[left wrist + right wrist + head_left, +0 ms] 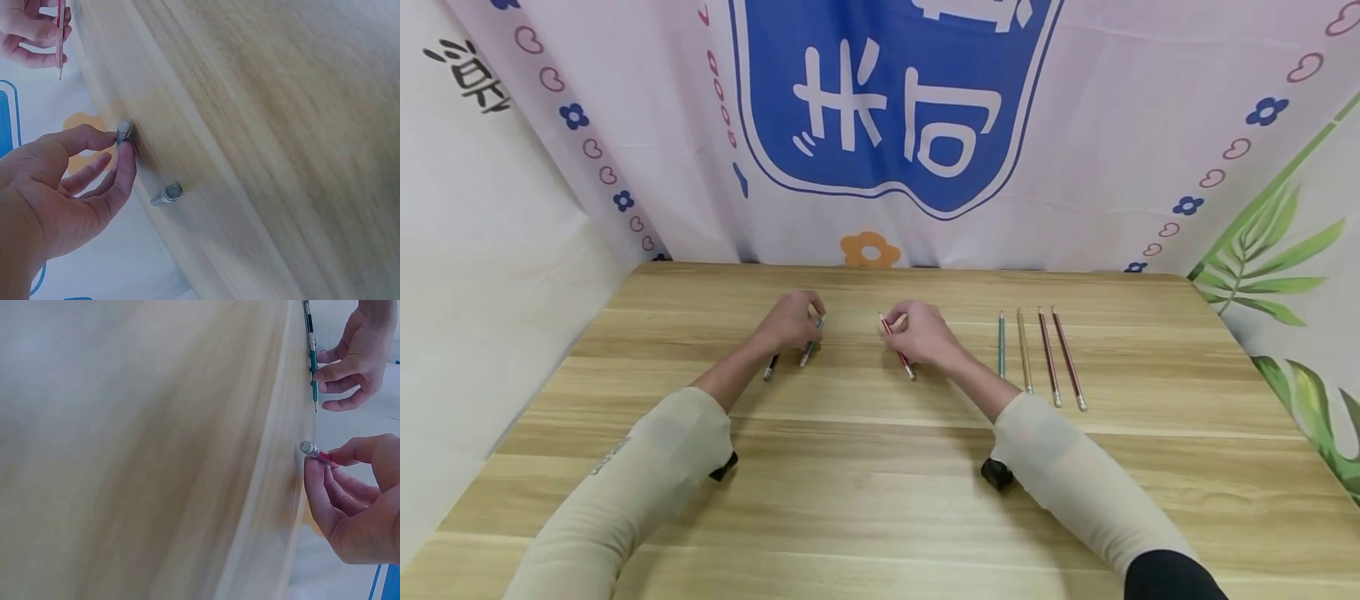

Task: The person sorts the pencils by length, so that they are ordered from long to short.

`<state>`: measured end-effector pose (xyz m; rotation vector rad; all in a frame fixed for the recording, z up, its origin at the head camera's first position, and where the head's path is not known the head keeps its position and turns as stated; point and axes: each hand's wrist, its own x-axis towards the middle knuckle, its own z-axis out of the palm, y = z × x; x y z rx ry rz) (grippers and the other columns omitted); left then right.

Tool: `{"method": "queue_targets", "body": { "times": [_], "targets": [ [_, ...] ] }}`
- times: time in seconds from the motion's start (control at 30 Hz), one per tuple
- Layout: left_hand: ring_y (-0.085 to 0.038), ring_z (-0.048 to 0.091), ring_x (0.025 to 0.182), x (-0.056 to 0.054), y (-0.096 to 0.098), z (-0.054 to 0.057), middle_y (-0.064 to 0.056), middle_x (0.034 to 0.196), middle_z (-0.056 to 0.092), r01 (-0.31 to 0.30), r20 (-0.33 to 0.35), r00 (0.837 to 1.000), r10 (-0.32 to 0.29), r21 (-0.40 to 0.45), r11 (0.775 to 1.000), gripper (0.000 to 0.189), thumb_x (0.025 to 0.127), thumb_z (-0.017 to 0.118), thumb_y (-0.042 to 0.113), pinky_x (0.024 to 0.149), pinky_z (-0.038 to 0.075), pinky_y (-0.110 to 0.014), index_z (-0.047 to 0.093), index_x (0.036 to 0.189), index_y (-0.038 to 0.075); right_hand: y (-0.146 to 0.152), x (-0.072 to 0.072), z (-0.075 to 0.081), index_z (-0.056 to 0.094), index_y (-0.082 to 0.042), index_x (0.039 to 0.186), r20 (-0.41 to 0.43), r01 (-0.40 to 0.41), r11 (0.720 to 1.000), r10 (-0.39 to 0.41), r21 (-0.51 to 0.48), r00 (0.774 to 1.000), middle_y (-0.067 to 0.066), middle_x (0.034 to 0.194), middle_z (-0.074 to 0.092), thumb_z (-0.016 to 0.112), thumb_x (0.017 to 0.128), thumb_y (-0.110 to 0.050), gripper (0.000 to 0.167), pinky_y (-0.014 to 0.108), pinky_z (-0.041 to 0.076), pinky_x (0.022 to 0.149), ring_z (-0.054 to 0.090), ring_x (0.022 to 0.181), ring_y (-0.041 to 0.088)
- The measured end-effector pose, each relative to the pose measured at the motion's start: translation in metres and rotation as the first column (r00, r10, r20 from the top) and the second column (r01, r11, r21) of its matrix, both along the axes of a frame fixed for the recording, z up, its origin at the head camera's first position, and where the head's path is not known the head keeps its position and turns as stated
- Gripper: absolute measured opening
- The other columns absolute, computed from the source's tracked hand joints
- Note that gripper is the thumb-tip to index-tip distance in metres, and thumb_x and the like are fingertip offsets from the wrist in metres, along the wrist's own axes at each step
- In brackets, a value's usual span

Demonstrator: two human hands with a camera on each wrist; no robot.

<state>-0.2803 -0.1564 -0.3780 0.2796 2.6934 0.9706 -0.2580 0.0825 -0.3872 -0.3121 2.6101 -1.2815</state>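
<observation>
Near the back of the wooden table, my left hand point(792, 320) pinches a green pencil point(808, 353) between thumb and finger, its eraser end toward me. Beside it on the table lies a dark pencil point(771, 367), partly hidden by the hand; its eraser end point(169, 194) shows in the left wrist view. A short way to the right, my right hand point(922, 333) pinches a red pencil point(906, 365) by thumb and fingers. That pencil's metal-banded end point(309, 449) points at the camera in the right wrist view.
Right of my right hand, a green pencil point(1002, 342), a yellowish pencil point(1024, 350) and two dark red pencils point(1049, 357) lie in a row. A printed curtain point(685, 167) hangs behind the table's point(865, 483) back edge. Black devices point(997, 474) sit under both wrists.
</observation>
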Motion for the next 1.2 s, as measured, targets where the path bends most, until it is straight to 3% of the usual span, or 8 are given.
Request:
{"method": "queue_targets", "body": {
  "times": [0.17,0.57,0.93,1.2],
  "targets": [
    [-0.013,0.055,0.054,0.001,-0.001,0.002,-0.008,0.073,0.060,-0.001,0.004,1.000,0.001,0.015,1.000,0.035,0.089,0.064,-0.012,0.049,0.047,-0.019,0.056,0.123,-0.012,0.007,0.002,0.003,0.069,0.002,0.118,-0.026,0.001,1.000,0.000,0.028,1.000,0.014,0.093,0.075,0.075,0.093,-0.008,0.027,0.022,0.057,0.054,0.067,0.066,0.015],
    [-0.017,0.055,0.066,0.002,0.000,0.005,-0.007,0.077,0.054,0.003,0.026,1.000,-0.005,0.080,0.997,0.027,0.091,0.058,-0.014,0.057,0.054,-0.025,0.060,0.118,-0.011,0.031,0.003,0.002,0.062,0.003,0.115,-0.014,-0.026,0.998,0.025,-0.055,1.000,0.022,0.094,0.072,0.070,0.093,0.005,0.023,0.027,0.060,0.051,0.064,0.060,0.016],
    [-0.015,0.055,0.061,0.003,0.000,0.004,-0.012,0.083,0.060,-0.010,0.029,1.000,0.007,0.118,0.993,0.028,0.090,0.059,-0.011,0.052,0.051,-0.021,0.066,0.118,-0.012,0.051,0.005,0.002,0.068,0.004,0.113,-0.041,-0.015,1.000,0.013,-0.026,0.999,0.020,0.093,0.073,0.068,0.094,0.002,0.019,0.028,0.060,0.052,0.063,0.054,0.013],
    [-0.016,0.055,0.057,0.003,0.002,0.006,-0.011,0.085,0.057,-0.024,0.034,0.999,0.020,0.121,0.992,0.031,0.090,0.063,-0.010,0.053,0.053,-0.024,0.066,0.122,-0.010,0.066,0.005,0.005,0.068,0.005,0.117,-0.022,0.016,0.999,-0.017,-0.029,1.000,0.020,0.095,0.073,0.071,0.093,0.003,0.024,0.033,0.063,0.057,0.066,0.061,0.016]
  ]
}}
